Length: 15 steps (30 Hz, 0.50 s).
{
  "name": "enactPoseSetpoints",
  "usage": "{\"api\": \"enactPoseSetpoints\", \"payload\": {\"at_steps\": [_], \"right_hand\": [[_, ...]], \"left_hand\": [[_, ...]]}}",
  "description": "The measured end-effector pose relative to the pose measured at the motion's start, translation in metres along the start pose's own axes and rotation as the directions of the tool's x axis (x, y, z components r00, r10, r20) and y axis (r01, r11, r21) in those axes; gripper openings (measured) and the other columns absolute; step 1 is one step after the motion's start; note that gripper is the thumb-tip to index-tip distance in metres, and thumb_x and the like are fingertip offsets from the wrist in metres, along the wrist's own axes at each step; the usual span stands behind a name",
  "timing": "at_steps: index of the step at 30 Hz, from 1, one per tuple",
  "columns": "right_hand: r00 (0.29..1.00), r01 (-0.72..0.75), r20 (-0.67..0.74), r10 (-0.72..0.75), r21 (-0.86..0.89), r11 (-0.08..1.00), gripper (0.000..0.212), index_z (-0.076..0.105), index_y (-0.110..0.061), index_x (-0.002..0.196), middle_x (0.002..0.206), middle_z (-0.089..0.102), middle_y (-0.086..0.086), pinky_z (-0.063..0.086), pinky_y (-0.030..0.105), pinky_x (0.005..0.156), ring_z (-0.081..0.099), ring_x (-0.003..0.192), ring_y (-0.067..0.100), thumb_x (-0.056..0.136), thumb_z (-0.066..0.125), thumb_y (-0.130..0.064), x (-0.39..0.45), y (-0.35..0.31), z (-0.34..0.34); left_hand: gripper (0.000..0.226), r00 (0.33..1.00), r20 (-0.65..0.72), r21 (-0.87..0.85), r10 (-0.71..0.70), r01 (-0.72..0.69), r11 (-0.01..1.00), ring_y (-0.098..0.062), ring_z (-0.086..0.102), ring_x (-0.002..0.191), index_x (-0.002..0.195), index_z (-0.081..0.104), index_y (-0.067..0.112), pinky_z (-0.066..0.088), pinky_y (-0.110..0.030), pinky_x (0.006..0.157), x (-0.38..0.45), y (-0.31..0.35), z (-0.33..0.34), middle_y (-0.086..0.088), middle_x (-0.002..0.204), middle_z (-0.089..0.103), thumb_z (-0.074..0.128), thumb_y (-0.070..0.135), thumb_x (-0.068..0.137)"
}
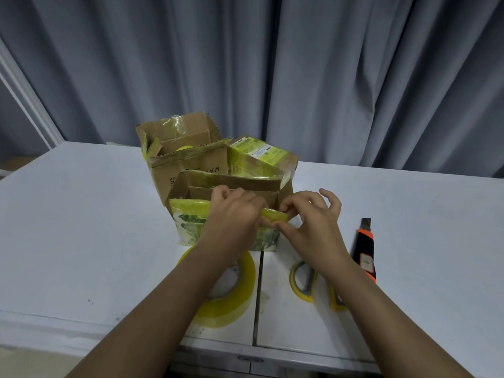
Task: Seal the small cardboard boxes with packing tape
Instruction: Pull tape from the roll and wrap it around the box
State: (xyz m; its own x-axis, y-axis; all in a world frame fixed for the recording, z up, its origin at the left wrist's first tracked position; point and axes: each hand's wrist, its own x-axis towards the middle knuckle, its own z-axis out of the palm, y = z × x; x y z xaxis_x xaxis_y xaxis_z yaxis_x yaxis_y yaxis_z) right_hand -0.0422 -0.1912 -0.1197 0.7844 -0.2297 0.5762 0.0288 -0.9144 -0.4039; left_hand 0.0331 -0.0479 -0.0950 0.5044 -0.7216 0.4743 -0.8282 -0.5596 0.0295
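A small open cardboard box [188, 219] with yellowish tape on its front stands at the table's middle, flaps up. My left hand [234, 216] grips the near flap at the box's front rim. My right hand [305, 219] pinches the same yellow-taped flap edge [275, 215] from the right, its outer fingers spread. A large roll of yellowish packing tape [234, 301] lies flat on the table just in front of the box, partly under my left forearm.
Behind stand a bigger open box [188, 159] and a taped box [261, 156] with a label. Yellow-handled scissors [302, 279] and an orange-black utility knife [365, 249] lie to the right. The white table [81, 227] has a seam down its middle; grey curtains hang behind.
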Motion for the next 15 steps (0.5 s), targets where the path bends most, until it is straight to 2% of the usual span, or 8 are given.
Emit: {"api": "enactPoseSetpoints", "payload": {"at_steps": [4,7,12,13,15], "right_hand": [[1.0,0.026,-0.013,-0.026,-0.005,1.0,0.024,0.064,-0.017,0.082,0.081,0.062,-0.009,0.018,0.041,0.107,0.059,0.098,0.016,0.069,0.083,-0.015,0.0,0.0,-0.001],[0.999,0.047,-0.021,-0.047,-0.013,0.999,0.024,0.065,-0.016,0.083,0.082,0.064,-0.006,0.021,0.042,0.106,0.06,0.097,0.017,0.068,0.084,-0.015,-0.001,0.001,-0.001],[0.99,0.132,-0.038,-0.134,-0.062,0.989,0.023,0.066,-0.015,0.081,0.086,0.066,-0.004,0.023,0.037,0.103,0.057,0.098,0.015,0.068,0.085,-0.018,-0.001,0.007,0.0],[0.99,0.134,-0.043,-0.137,-0.067,0.989,0.023,0.066,-0.016,0.081,0.087,0.066,-0.004,0.023,0.036,0.103,0.055,0.099,0.014,0.068,0.085,-0.017,-0.001,0.008,0.0],[0.991,0.123,-0.043,-0.127,-0.076,0.989,0.023,0.065,-0.017,0.081,0.088,0.065,-0.003,0.022,0.035,0.101,0.053,0.101,0.015,0.068,0.084,-0.016,-0.002,0.008,0.001]], "left_hand": [[0.011,0.987,0.158,0.02,0.023,-0.026,0.999,-0.025,0.055,0.087,0.092,0.054,0.016,0.024,-0.031,0.07,0.007,0.001,-0.001,-0.002,0.087,0.06,0.05,0.026,0.095],[0.011,0.97,0.238,-0.024,0.042,-0.037,0.999,-0.025,0.056,0.084,0.087,0.043,0.022,0.029,-0.03,0.064,0.014,-0.003,-0.002,0.002,0.082,0.051,0.049,0.027,0.095],[0.012,0.925,0.379,-0.128,0.026,0.025,0.992,-0.025,0.058,0.084,0.097,0.059,0.018,0.046,-0.034,0.068,0.021,-0.007,-0.006,-0.002,0.088,0.061,0.052,0.027,0.093],[0.01,0.917,0.399,-0.16,0.015,0.053,0.986,-0.025,0.058,0.083,0.097,0.061,0.021,0.047,-0.034,0.068,0.021,-0.008,-0.007,-0.001,0.086,0.062,0.055,0.026,0.091],[0.004,0.913,0.407,-0.175,-0.003,0.081,0.981,-0.024,0.058,0.08,0.083,0.058,0.024,0.043,-0.032,0.064,0.022,-0.01,-0.007,0.003,0.077,0.057,0.06,0.026,0.087]]}}
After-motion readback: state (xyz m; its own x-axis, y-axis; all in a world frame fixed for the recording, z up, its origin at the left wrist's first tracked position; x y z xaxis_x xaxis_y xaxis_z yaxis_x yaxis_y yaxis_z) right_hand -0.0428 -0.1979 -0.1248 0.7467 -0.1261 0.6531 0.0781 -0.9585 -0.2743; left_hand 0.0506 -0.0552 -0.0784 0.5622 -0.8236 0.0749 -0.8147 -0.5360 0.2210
